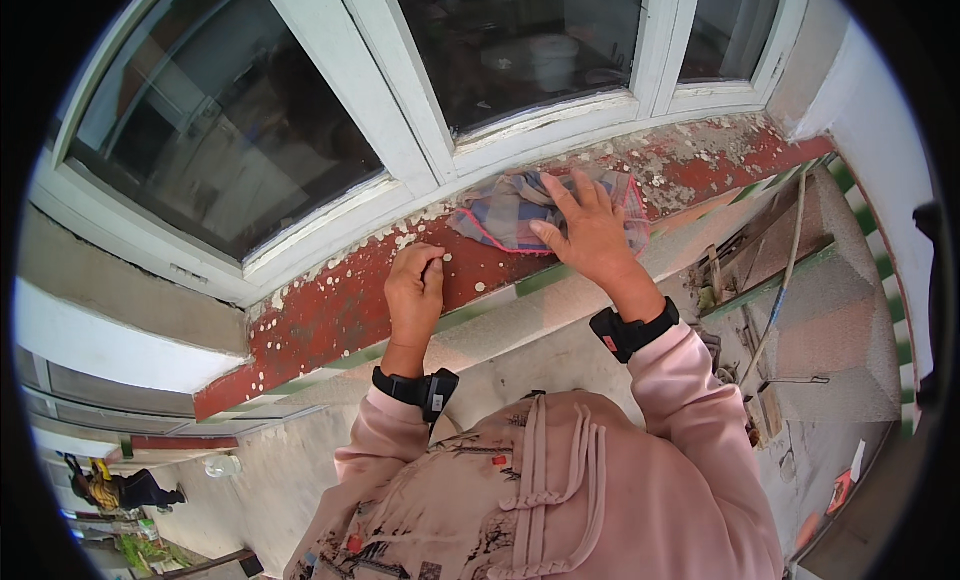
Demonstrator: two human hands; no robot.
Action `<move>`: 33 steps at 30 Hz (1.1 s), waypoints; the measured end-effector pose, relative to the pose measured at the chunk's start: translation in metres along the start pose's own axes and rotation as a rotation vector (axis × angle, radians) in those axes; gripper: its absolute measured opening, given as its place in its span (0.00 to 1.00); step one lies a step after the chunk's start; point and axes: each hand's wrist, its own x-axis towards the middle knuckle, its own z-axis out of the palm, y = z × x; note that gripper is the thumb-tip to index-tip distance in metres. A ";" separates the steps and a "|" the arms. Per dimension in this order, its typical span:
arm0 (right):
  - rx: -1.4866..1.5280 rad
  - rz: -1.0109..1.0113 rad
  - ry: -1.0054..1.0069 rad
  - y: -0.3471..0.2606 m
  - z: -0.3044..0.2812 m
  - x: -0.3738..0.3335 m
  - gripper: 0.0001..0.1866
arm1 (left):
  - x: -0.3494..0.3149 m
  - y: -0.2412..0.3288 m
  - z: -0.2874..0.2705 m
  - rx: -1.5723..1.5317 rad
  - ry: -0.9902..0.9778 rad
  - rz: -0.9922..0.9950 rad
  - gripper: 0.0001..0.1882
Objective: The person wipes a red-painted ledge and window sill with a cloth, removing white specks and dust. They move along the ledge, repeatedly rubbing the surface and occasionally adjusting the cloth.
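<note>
A crumpled checked cloth (505,215) in grey, blue and pink, with a bright pink edge, lies on the red window sill (360,310). My right hand (590,230) rests on the cloth, its fingers spread and pressing down. Left of it, my left hand (412,290) is at the sill with its fingers curled in and the thumb close to the forefinger. Whatever those fingers may hold is hidden. Pale flakes and worn spots dot the sill's red paint around both hands. Each wrist wears a black band with a small box.
White-framed windows (420,100) rise right behind the sill. Below its front edge is a concrete floor (250,490). At the right, sticks and a long pole (790,270) lean by a speckled grey block (840,320). Another person (125,488) is far off at the lower left.
</note>
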 end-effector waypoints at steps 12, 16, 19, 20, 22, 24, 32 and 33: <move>0.193 -0.618 -0.050 -0.037 0.033 -0.002 0.19 | -0.003 -0.002 0.000 0.130 0.215 -0.063 0.17; 0.195 -0.583 -0.001 0.010 0.018 0.002 0.18 | -0.005 -0.005 0.001 0.046 0.268 -0.156 0.17; 0.109 -0.445 -0.036 0.056 -0.002 0.004 0.20 | -0.005 -0.007 0.001 0.083 0.286 -0.117 0.16; 0.097 -0.416 -0.027 0.071 -0.008 0.005 0.20 | -0.005 -0.007 0.001 0.083 0.279 -0.128 0.15; 0.046 -0.325 -0.046 0.092 -0.016 0.005 0.21 | -0.004 -0.007 0.002 0.088 0.310 -0.165 0.15; 0.040 -0.353 -0.010 0.100 -0.016 0.004 0.21 | -0.004 -0.006 0.001 0.031 0.331 -0.181 0.15; 0.054 -0.363 0.002 0.106 -0.006 0.002 0.23 | -0.002 -0.007 -0.001 0.024 0.295 -0.303 0.18; 0.051 -0.361 -0.005 0.106 -0.006 0.002 0.23 | -0.003 -0.007 -0.001 0.025 0.298 -0.299 0.18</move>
